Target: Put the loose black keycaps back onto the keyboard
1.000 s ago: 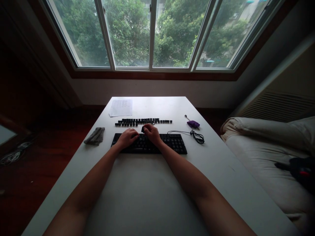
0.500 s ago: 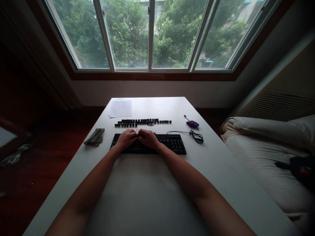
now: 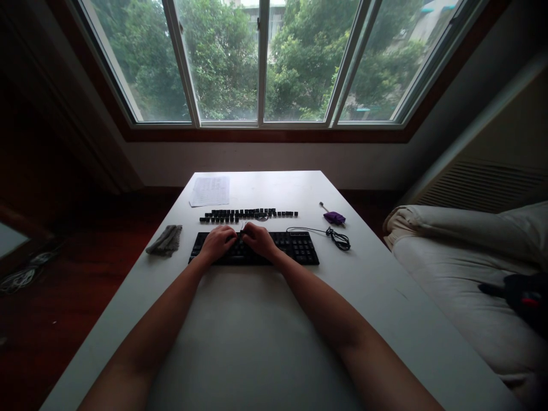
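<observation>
A black full-size keyboard lies across the white table in front of me, slightly askew. My left hand is over its left half, fingers bent together; what they pinch, if anything, is hidden. Close beside it, my right hand is closed over the keys, with the thin prongs of what looks like a wire keycap puller sticking up at its fingertips. Loose black keycaps stand in uneven rows just behind the keyboard. A small dark ring-shaped thing lies among them.
A crumpled grey cloth is at the left. Farther back lies a printed paper sheet. On the right are a coiled black cable and a purple object beside a small brush-like stick. A cushioned seat borders the table's right side.
The keyboard and its cable have shifted slightly left. My right hand has moved a little left, and the wire prongs now lean right. The loose keycaps stay where they were.
</observation>
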### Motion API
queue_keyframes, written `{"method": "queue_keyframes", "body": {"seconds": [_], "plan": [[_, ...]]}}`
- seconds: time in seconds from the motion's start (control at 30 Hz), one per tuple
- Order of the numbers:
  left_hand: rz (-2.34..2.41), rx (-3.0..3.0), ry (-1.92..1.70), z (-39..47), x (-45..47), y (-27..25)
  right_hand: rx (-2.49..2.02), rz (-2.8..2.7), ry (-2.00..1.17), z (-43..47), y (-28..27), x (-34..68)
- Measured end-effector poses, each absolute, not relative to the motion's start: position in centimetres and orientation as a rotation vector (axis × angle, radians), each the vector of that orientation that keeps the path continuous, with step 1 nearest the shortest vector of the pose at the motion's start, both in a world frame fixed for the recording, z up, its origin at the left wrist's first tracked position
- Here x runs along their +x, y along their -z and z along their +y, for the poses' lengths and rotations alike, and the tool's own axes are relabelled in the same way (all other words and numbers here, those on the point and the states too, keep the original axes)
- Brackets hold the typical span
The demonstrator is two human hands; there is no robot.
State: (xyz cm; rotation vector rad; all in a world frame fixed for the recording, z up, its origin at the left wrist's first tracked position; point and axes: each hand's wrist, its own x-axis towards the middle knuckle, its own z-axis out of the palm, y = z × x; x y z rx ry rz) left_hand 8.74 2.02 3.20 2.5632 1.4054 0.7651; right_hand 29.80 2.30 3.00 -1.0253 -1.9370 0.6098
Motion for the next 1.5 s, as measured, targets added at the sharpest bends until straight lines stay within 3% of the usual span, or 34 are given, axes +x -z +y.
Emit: {"method": "queue_keyframes", "body": {"seconds": [0.27, 1.5], "plan": [[1.235, 2.637, -0.719, 1.2, 9.4, -3.5, -1.024, -1.84, -0.698, 2.6, -2.6, 30.0], [1.272, 2.568, -0.709, 1.5, 9.6, -2.8, -0.921, -1.496, -0.994, 2.8, -2.9, 30.1]]}}
